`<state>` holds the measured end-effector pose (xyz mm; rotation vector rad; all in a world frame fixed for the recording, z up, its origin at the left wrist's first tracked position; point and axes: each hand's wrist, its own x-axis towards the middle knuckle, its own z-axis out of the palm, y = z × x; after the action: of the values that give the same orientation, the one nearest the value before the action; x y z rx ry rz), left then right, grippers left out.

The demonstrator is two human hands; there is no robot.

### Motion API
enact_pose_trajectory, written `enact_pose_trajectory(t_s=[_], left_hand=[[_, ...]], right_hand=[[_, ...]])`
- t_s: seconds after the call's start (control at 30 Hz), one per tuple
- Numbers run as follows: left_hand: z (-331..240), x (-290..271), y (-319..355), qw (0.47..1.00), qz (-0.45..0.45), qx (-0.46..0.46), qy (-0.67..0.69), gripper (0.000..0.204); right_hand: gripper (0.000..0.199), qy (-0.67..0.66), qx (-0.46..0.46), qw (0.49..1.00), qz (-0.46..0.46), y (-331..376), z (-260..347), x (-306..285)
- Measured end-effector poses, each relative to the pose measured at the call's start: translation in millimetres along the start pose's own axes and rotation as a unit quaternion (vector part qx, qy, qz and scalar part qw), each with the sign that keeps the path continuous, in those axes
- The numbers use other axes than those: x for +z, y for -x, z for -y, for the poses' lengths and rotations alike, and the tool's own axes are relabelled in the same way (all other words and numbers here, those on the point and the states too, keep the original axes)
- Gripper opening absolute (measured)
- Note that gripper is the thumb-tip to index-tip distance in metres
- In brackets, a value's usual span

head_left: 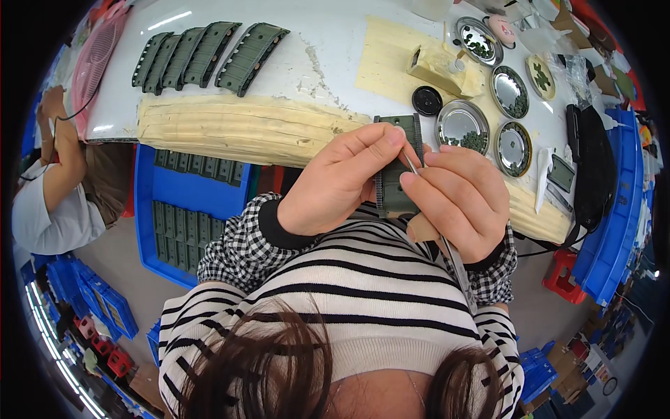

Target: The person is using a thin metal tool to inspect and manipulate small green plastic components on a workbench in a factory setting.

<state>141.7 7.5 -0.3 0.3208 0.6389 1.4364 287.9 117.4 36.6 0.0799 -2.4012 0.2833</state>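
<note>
A dark green moulded plastic piece (396, 199) with toothed side edges is held upright in front of my chest. My left hand (328, 178) is closed around its left side, the thumb and forefinger pinched together over its upper part. Closed on slim metal tweezers (410, 162), my right hand (464, 199) lies along the piece's right side, a tan wrap on one finger. The tweezers' tips meet the left fingertips; whether a small part is between them cannot be made out. Several similar curved green pieces (252, 59) lie in a row at the far left of the table.
Round metal dishes (463, 120) of small green parts stand at the right, by a black lid (426, 100) and a yellow taped block (447, 70). Padding (244, 129) covers the table's front edge. A blue crate (192, 187) with green pieces sits below left. Another person's arm (66, 164) shows far left.
</note>
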Motion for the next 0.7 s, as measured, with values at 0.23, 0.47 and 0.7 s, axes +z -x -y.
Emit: enact_pose_trajectory(t_s=[0.23, 0.47, 0.7], left_hand=[[-16, 5, 5, 0.999, -0.013, 0.022, -0.030, 0.037], [-20, -1, 6, 0.985, -0.051, 0.137, -0.093, 0.056], [-15, -4, 5, 0.985, -0.068, 0.146, -0.063, 0.055]], right_hand=[[0.018, -0.116, 0.289, 0.945, -0.100, 13, -19, 2], [0.017, -0.065, 0.346, 0.933, -0.070, 20, -39, 26], [0.018, -0.081, 0.351, 0.930, -0.073, 20, -40, 30]])
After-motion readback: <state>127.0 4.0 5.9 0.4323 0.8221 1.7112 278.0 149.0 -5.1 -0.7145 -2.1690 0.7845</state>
